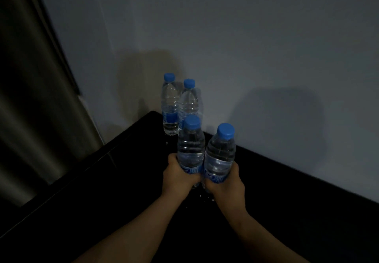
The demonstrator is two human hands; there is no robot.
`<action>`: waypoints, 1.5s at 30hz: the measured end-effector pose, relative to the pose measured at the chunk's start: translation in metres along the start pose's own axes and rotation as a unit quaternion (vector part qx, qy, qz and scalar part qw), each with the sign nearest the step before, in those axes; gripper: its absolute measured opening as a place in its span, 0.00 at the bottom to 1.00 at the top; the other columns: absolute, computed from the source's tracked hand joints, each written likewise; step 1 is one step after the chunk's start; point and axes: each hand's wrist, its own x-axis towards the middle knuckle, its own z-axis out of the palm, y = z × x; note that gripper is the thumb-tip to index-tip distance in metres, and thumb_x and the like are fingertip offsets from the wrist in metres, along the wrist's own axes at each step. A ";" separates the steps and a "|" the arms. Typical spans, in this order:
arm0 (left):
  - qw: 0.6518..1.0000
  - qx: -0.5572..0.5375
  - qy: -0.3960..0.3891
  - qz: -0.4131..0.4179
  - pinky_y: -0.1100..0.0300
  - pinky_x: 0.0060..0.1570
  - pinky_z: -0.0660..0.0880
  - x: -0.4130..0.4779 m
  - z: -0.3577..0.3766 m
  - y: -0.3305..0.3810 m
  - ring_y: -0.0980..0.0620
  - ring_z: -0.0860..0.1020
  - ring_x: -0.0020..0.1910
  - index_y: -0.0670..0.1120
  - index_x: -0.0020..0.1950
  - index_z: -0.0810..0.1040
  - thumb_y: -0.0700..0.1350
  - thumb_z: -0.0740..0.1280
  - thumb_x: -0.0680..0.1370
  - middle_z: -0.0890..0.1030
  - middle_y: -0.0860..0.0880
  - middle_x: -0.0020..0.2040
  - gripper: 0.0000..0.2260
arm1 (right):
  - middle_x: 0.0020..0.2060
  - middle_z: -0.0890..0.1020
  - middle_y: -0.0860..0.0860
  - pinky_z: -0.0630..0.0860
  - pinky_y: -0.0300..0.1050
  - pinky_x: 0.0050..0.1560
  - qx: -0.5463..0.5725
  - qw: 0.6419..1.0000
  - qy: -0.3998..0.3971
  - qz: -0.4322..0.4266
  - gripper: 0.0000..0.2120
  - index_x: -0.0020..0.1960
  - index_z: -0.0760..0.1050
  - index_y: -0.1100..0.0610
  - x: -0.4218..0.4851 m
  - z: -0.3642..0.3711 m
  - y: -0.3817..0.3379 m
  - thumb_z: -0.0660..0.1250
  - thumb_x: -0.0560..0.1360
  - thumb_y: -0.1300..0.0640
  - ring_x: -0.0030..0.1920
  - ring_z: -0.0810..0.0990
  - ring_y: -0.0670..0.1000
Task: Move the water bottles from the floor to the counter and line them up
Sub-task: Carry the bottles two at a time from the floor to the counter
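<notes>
Bottles in hand come first: the left hand (180,175) is wrapped around the label of one bottle (191,145), the right hand (225,182) around a second bottle (221,154), both upright with blue caps on top. The two touch side by side, over the dark counter (102,191). Whether their bases rest on it or hang just above it cannot be told, since the hands and the gloom hide them.

Beyond the held pair, toward the wall (246,37), two more bottles stand on the counter: a far left bottle (170,106) and a far right bottle (189,100), close together. The left-hand bottle sits just in front of the far right bottle and partly covers it, so the left hand is the nearer one to that pair.

My judgement is that the next move depends on this front-to-back line: each held bottle should go down vertical, next to the standing ones, without knocking them.
</notes>
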 end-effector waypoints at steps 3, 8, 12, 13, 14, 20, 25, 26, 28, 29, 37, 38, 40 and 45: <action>1.000 -0.017 0.000 0.011 0.59 0.48 0.74 0.025 0.016 0.013 0.51 0.76 0.48 0.46 0.59 0.66 0.41 0.77 0.65 0.77 0.49 0.53 0.28 | 0.42 0.75 0.39 0.73 0.33 0.40 0.003 1.000 0.019 0.001 0.27 0.56 0.61 0.43 0.030 -0.003 0.000 0.76 0.67 0.55 0.41 0.76 0.38; 0.999 -0.025 0.011 0.017 0.58 0.48 0.75 0.065 0.043 0.029 0.49 0.78 0.49 0.48 0.57 0.66 0.42 0.77 0.66 0.78 0.49 0.52 0.26 | 0.41 0.76 0.38 0.74 0.33 0.37 0.001 0.999 0.035 -0.007 0.26 0.55 0.63 0.44 0.075 -0.010 0.004 0.76 0.67 0.56 0.41 0.76 0.37; 0.998 -0.025 0.044 0.028 0.57 0.47 0.75 0.087 0.062 0.034 0.47 0.79 0.50 0.46 0.57 0.67 0.42 0.76 0.66 0.79 0.46 0.56 0.25 | 0.45 0.79 0.45 0.81 0.50 0.47 -0.011 0.998 0.063 -0.023 0.26 0.54 0.64 0.45 0.104 -0.012 0.011 0.77 0.66 0.56 0.45 0.80 0.46; 0.998 -0.023 0.050 0.032 0.57 0.46 0.75 0.090 0.066 0.035 0.46 0.79 0.51 0.46 0.58 0.66 0.43 0.76 0.67 0.79 0.46 0.56 0.25 | 0.46 0.79 0.46 0.81 0.52 0.47 -0.018 0.997 0.066 -0.031 0.26 0.54 0.64 0.44 0.110 -0.012 0.013 0.76 0.66 0.56 0.46 0.81 0.48; 0.997 -0.022 0.056 0.037 0.57 0.46 0.74 0.094 0.070 0.035 0.45 0.79 0.52 0.45 0.58 0.66 0.43 0.76 0.67 0.79 0.45 0.56 0.26 | 0.46 0.79 0.46 0.81 0.53 0.47 -0.023 0.997 0.068 -0.035 0.25 0.52 0.64 0.42 0.114 -0.013 0.014 0.76 0.66 0.56 0.46 0.81 0.48; 0.992 -0.028 0.089 0.080 0.53 0.52 0.76 0.109 0.083 0.034 0.44 0.78 0.56 0.43 0.60 0.68 0.44 0.78 0.65 0.77 0.44 0.59 0.28 | 0.45 0.77 0.45 0.79 0.47 0.47 -0.029 0.995 0.072 -0.057 0.24 0.51 0.62 0.42 0.131 -0.016 0.013 0.76 0.67 0.55 0.46 0.79 0.48; 0.988 -0.030 0.119 0.097 0.56 0.52 0.72 0.111 0.091 0.033 0.45 0.76 0.58 0.43 0.61 0.68 0.44 0.78 0.64 0.74 0.44 0.61 0.30 | 0.48 0.76 0.47 0.77 0.48 0.51 -0.038 0.995 0.075 -0.060 0.27 0.53 0.61 0.45 0.138 -0.016 0.012 0.77 0.66 0.53 0.49 0.78 0.49; 0.987 -0.028 0.122 0.097 0.56 0.53 0.72 0.111 0.092 0.033 0.45 0.75 0.59 0.43 0.62 0.68 0.44 0.78 0.65 0.73 0.44 0.62 0.30 | 0.48 0.76 0.47 0.78 0.49 0.52 -0.038 0.994 0.079 -0.063 0.27 0.53 0.62 0.45 0.139 -0.016 0.013 0.77 0.65 0.53 0.51 0.78 0.50; 0.987 -0.019 0.127 0.095 0.52 0.56 0.73 0.112 0.093 0.034 0.44 0.74 0.60 0.43 0.62 0.68 0.44 0.78 0.65 0.72 0.43 0.62 0.31 | 0.49 0.76 0.48 0.78 0.52 0.54 -0.041 0.993 0.088 -0.062 0.28 0.53 0.62 0.45 0.140 -0.015 0.015 0.78 0.65 0.54 0.53 0.78 0.52; 0.987 -0.012 0.126 0.094 0.51 0.57 0.74 0.112 0.093 0.035 0.43 0.74 0.61 0.43 0.62 0.67 0.44 0.78 0.65 0.72 0.43 0.62 0.31 | 0.50 0.76 0.48 0.78 0.53 0.54 -0.042 0.993 0.091 -0.059 0.28 0.53 0.62 0.44 0.140 -0.014 0.016 0.78 0.64 0.54 0.53 0.78 0.52; 0.993 0.065 0.094 0.031 0.49 0.55 0.73 0.112 0.084 0.045 0.41 0.71 0.64 0.45 0.67 0.63 0.52 0.78 0.65 0.68 0.44 0.66 0.37 | 0.55 0.77 0.51 0.79 0.57 0.53 -0.042 0.993 0.114 0.007 0.36 0.56 0.65 0.48 0.138 -0.014 0.011 0.78 0.54 0.43 0.55 0.79 0.53; 0.993 0.071 0.088 0.015 0.49 0.56 0.72 0.111 0.082 0.047 0.41 0.71 0.65 0.46 0.67 0.63 0.53 0.78 0.64 0.67 0.44 0.66 0.38 | 0.55 0.77 0.51 0.79 0.58 0.54 -0.042 0.992 0.119 0.018 0.40 0.58 0.66 0.50 0.139 -0.015 0.011 0.77 0.51 0.41 0.56 0.78 0.55; 0.995 0.067 0.067 -0.006 0.48 0.59 0.72 0.110 0.080 0.048 0.40 0.70 0.66 0.48 0.69 0.61 0.53 0.78 0.63 0.65 0.43 0.67 0.40 | 0.58 0.75 0.53 0.76 0.59 0.58 -0.065 0.990 0.117 0.038 0.41 0.61 0.66 0.53 0.137 -0.018 0.006 0.78 0.53 0.43 0.59 0.76 0.57; 0.998 0.017 0.010 -0.055 0.46 0.61 0.74 0.113 0.077 0.052 0.40 0.70 0.64 0.52 0.71 0.61 0.48 0.78 0.63 0.63 0.44 0.67 0.41 | 0.59 0.76 0.54 0.77 0.54 0.60 -0.133 0.987 0.036 0.082 0.46 0.62 0.69 0.54 0.135 -0.027 -0.009 0.76 0.49 0.38 0.59 0.77 0.56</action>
